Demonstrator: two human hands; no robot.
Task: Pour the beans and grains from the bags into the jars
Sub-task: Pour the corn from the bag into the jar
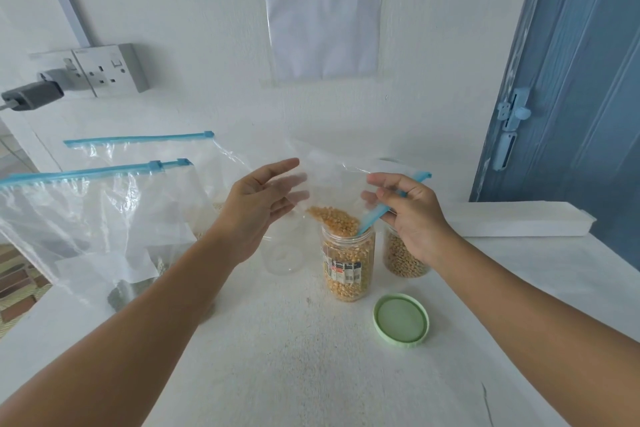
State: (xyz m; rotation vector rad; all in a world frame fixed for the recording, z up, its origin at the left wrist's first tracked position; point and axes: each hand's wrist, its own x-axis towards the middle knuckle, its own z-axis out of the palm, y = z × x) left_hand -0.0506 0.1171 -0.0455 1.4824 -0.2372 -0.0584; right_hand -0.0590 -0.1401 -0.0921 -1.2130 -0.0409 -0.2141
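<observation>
White counter [311,374] against a white wall carries the jar [348,263] of yellow corn. My right hand [412,215] pinches the clear bag [332,191] tilted over the jar mouth; my left hand [259,201] touches it with straight fingers. Green lid [401,320] lies near.

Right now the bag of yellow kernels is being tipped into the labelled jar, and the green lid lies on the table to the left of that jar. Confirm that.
One detail is wrong. The head view shows the green lid on the table to the right of the labelled jar, nearer the camera, not to its left. The rest holds: the bag of yellow kernels is tipped into that jar.
</observation>
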